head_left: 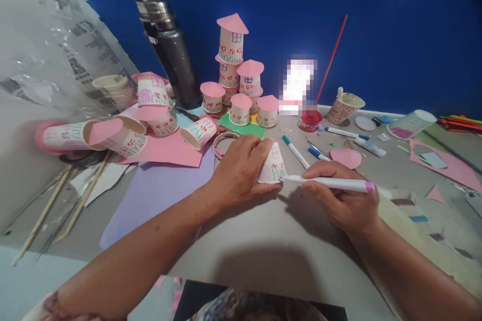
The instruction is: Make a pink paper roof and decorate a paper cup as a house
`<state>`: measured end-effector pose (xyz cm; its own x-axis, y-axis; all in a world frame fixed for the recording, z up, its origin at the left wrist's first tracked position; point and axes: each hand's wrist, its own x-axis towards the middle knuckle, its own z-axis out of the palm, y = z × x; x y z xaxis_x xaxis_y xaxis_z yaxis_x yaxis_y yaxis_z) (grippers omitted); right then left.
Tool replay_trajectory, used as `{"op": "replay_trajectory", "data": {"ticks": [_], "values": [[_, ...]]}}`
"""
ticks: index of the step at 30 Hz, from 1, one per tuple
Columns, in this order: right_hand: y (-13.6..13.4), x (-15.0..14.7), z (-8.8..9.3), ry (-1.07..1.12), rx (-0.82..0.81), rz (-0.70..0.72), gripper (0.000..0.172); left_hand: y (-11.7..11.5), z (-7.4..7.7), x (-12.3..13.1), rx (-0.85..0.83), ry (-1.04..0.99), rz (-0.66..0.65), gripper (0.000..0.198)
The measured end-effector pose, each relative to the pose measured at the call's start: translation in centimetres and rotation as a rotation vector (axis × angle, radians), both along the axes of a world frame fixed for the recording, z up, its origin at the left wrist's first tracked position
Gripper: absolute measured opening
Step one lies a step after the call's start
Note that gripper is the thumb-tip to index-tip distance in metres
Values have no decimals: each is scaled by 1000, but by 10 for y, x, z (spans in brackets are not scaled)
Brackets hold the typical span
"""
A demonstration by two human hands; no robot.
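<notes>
My left hand [244, 168] is wrapped round a small white paper cup [274, 163] in the middle of the table, its lower rim towards me. The cup bears a purple shape, red flowers and green strokes. In my right hand [342, 195] is a white marker [331, 183] with a pink end, pinched between thumb and fingers. The marker's tip meets the cup near its lower rim. Behind my left hand, decorated cups with pink cone roofs [232, 45] stand stacked and singly. A teal-capped marker [295, 151] lies just beyond the cup.
A dark thermos [175, 60] stands at the back left. More decorated cups [71, 135] lie left, near purple paper [158, 200] and wooden sticks [85, 193]. On the right are a patterned cup [344, 109], a blue marker [346, 133], pink paper circle [344, 158] and pink paper [448, 165].
</notes>
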<state>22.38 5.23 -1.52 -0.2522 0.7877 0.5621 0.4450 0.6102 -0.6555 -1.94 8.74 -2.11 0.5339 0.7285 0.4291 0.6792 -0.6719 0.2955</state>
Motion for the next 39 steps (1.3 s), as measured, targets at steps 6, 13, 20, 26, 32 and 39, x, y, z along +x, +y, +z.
{"op": "replay_trajectory", "data": {"ticks": [6, 13, 20, 26, 32, 39], "values": [[0, -5, 7, -44, 24, 85, 16, 2, -3, -1, 7, 7, -2, 78], [3, -6, 6, -43, 107, 104, 6, 1, -2, -1, 49, 21, 1, 76], [4, -5, 6, -94, 123, 150, 4, 2, -3, 0, 62, 2, -7, 75], [5, -5, 5, -88, 147, 155, 5, 1, -2, -1, 48, -1, -7, 75], [5, -2, 6, -3, 127, 110, 7, 1, -2, -2, 24, -34, 0, 76], [5, -2, 8, 22, 125, 86, 9, 1, -4, -2, -8, -114, -33, 75]]}}
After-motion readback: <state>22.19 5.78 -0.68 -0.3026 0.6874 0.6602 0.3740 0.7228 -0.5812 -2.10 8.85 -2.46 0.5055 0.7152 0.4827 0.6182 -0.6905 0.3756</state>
